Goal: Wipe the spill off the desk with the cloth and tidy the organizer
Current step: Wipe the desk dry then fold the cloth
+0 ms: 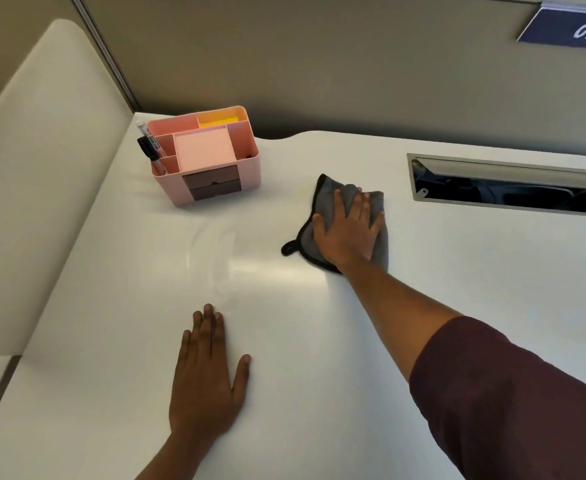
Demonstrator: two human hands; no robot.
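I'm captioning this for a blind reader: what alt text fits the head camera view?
A person's right hand presses a grey cloth flat on a white desk, while the left hand rests palm-down nearer the camera. A pink desk organizer holding pens and sticky notes stands behind.

Left hand [208, 372] flat, fingers together, thumb out — right hand [348, 230] palm-down, fingers spread, arm outstretched
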